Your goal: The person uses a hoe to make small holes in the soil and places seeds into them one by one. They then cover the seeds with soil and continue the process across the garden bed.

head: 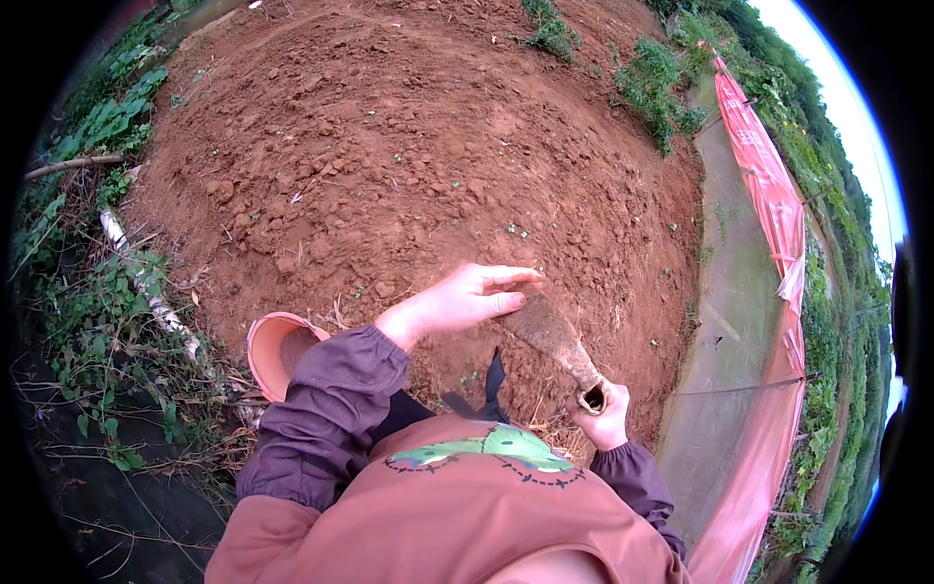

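My right hand (607,420) grips a rusty, soil-caked metal blade (551,332) by its narrow socket end, whose round hollow opening faces me. The blade widens away from that hand, up and to the left. At its broad end is my left hand (467,296), thumb and fingers apart, the thumb at the blade's corner. Whether the thumb presses on the metal cannot be told. Reddish soil marks the left fingertips, and nothing is visible between them. Below both hands lies loose red-brown soil (350,182) with clods and small green seedlings.
An orange-pink plastic bucket (266,350) stands by my left forearm, partly hidden by the sleeve. Leafy vines (109,350) and a pale pole (149,292) edge the left side. Along the right runs a low barrier of greyish sheet (730,292) and pink plastic sheeting (773,197).
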A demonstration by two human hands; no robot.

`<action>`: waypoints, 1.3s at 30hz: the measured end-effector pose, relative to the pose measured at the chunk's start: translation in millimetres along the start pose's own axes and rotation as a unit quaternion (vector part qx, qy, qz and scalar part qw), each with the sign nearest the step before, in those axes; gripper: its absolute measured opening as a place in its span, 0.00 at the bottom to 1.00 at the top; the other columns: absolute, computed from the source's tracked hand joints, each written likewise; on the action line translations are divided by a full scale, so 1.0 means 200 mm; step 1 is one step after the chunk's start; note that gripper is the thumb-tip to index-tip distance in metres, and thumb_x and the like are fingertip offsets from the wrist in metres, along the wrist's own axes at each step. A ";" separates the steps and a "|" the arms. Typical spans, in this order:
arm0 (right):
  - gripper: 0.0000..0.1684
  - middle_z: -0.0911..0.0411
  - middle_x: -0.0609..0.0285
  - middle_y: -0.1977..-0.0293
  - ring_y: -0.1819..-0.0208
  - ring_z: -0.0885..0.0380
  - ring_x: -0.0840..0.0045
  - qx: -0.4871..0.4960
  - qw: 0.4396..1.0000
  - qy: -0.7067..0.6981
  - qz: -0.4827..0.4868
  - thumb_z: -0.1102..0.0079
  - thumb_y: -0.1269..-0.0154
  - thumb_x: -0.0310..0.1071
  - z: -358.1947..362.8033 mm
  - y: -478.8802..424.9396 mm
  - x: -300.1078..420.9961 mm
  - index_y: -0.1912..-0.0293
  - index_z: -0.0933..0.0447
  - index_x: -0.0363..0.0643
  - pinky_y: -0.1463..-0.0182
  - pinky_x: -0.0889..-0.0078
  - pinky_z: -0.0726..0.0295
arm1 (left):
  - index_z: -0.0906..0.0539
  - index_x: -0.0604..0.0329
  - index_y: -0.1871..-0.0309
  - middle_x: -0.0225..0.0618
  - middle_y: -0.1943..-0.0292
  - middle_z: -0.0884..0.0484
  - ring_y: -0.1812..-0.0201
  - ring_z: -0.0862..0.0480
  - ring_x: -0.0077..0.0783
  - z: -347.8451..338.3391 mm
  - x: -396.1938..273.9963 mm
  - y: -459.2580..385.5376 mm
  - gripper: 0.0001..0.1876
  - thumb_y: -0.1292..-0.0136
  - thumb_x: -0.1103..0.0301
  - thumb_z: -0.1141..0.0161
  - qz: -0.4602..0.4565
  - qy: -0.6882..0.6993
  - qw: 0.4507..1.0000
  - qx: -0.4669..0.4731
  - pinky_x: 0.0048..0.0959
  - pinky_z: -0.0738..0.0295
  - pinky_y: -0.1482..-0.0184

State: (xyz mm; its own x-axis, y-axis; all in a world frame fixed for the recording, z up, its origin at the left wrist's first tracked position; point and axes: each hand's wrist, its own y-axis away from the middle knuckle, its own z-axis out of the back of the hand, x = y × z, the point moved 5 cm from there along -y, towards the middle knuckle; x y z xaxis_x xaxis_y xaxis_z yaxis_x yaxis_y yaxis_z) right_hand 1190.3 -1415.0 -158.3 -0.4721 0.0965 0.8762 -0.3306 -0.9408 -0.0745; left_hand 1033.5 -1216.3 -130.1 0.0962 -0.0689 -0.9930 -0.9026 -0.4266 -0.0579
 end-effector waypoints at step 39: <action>0.07 0.29 0.62 0.88 0.86 0.32 0.80 -0.118 0.850 0.090 -0.505 0.40 0.61 0.24 0.14 0.79 -1.44 0.86 0.28 0.31 0.83 0.71 0.35 | 0.27 0.55 0.73 0.30 0.83 0.27 0.84 0.28 0.22 0.06 1.64 2.43 0.06 0.39 0.73 0.47 0.444 0.169 0.579 -0.662 0.22 0.32 0.83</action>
State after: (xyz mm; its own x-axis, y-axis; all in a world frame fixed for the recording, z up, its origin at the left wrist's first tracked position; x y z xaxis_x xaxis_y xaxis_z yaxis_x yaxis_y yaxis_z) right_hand 1296.2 -1600.5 -409.7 0.0396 0.8850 0.4639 -0.7870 -0.2584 0.5602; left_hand 621.8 -1435.6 -485.7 0.1186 -0.8691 -0.4801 0.4330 -0.3899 0.8127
